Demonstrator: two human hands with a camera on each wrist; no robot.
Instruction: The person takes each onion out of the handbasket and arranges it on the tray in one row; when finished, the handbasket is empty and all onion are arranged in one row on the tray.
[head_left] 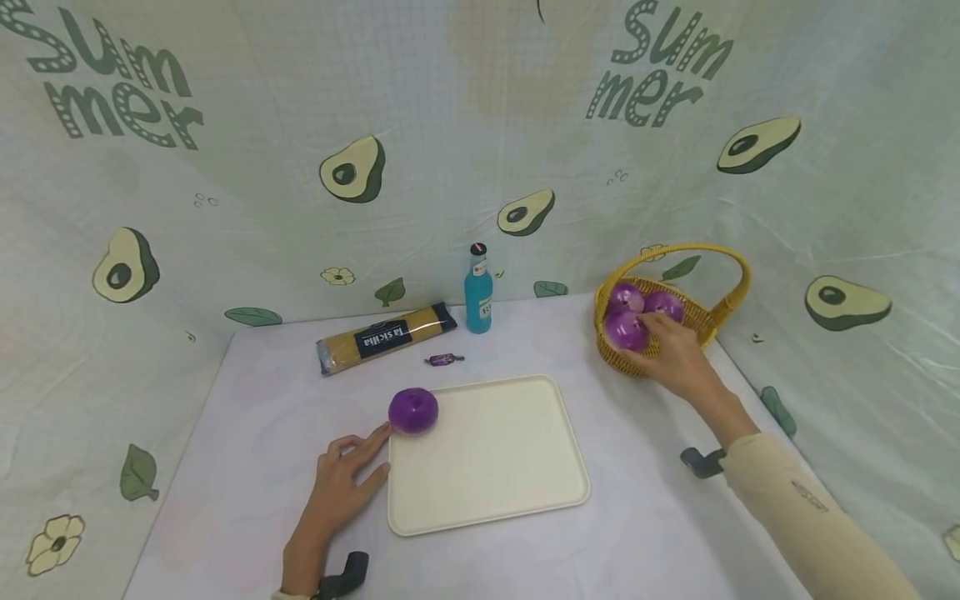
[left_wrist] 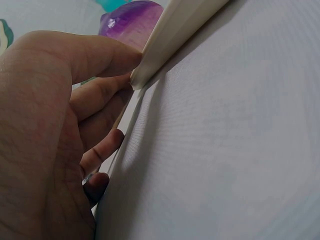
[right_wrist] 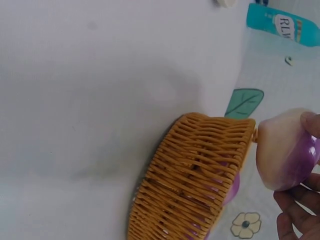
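My right hand (head_left: 670,353) grips a round purple-and-white vegetable (right_wrist: 287,150) at the mouth of a yellow-brown wicker basket (right_wrist: 190,175). In the right wrist view this vegetable is clear of the basket's rim, pale underneath and glossy purple above. Two more purple ones, one of them this vegetable (head_left: 664,307), lie inside the basket. With fairly straight fingers, my left hand (head_left: 339,481) touches the left edge of a cream rectangular tray (head_left: 487,467). Another purple vegetable (head_left: 413,411) sits on the tray's far left corner, just beyond my left fingertips.
Behind the tray lie a pasta packet (head_left: 386,337) and a small purple wrapped candy (head_left: 444,360). A blue bottle (head_left: 478,293) stands upright near the back cloth (head_left: 442,125). The basket's tall handle (head_left: 675,248) arches over its contents. White cloth covers the table (head_left: 277,417).
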